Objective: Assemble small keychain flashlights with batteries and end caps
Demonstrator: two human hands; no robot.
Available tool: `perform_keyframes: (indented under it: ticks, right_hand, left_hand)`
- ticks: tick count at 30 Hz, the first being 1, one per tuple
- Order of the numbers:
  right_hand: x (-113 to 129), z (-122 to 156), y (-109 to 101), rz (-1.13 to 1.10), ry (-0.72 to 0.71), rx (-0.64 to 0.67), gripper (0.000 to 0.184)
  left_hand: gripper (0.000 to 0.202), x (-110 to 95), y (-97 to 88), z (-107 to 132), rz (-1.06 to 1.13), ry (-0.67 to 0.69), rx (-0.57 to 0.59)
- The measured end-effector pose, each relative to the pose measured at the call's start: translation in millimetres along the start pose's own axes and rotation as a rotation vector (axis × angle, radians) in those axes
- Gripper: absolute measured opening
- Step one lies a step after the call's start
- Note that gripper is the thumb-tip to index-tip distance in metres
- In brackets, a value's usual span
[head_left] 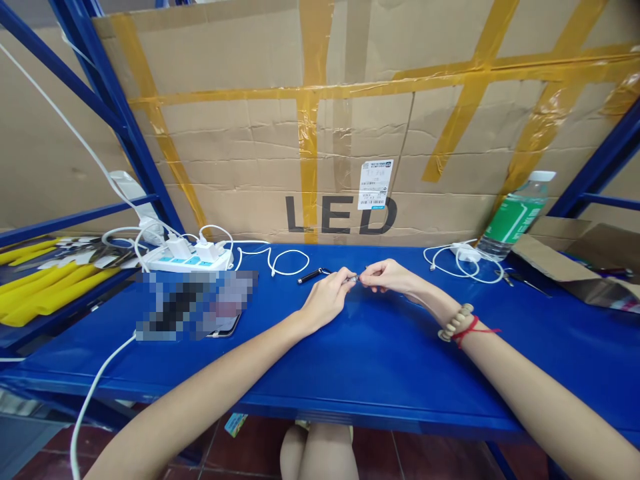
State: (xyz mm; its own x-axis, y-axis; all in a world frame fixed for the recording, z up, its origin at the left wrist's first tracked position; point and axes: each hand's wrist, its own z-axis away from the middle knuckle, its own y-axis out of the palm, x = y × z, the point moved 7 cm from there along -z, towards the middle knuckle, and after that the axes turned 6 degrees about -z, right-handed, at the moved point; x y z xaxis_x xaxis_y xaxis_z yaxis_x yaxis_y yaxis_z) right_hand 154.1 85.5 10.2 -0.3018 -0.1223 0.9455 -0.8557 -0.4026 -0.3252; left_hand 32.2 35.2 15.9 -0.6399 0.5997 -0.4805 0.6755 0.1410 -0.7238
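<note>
My left hand (326,298) and my right hand (387,275) meet above the middle of the blue shelf top (370,360). Both pinch a small thin metallic piece (353,278) between their fingertips; it is too small to name. A short black pen-like object (311,275) lies on the shelf just left of my left hand. My right wrist carries a bead bracelet and a red string (463,325).
A white power strip (193,259) with plugged chargers and white cables sits at the back left, a blurred phone (200,303) in front of it. Yellow strips (45,287) lie at far left. A green-labelled bottle (515,217), a white cable coil (460,261) and cardboard boxes (575,263) stand right.
</note>
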Motion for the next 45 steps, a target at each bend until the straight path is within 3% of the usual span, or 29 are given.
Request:
perform_keyframes:
  ticks: [15,21,26,32,39,45]
  right_hand:
    - [-7,1,9,0.01,0.021,0.092,0.031]
    - [-12,-2,9,-0.009,0.044,0.082,0.03]
    - [-8,-6,3,0.042,-0.062,0.02,0.032]
    - [16,0,-4,0.076,-0.333,-0.165,0.037]
    - [35,9,-3,0.118,-0.613,-0.146,0.027]
    - [37,10,-4,0.176,-0.644,-0.09,0.019]
  left_hand:
    - [0.009,-1,3.2,1,-0.064,0.084,-0.004]
    - [0.018,1,2.8,0,-0.018,0.083,-0.017]
    - [0.018,5,3.1,-2,0.036,0.059,-0.045]
    - [0.017,13,3.4,-5,0.19,-0.035,-0.096]
    - [0.016,15,0.5,-8,0.275,-0.077,-0.109]
    - [0.018,11,2.9,-9,0.274,-0.043,-0.043]
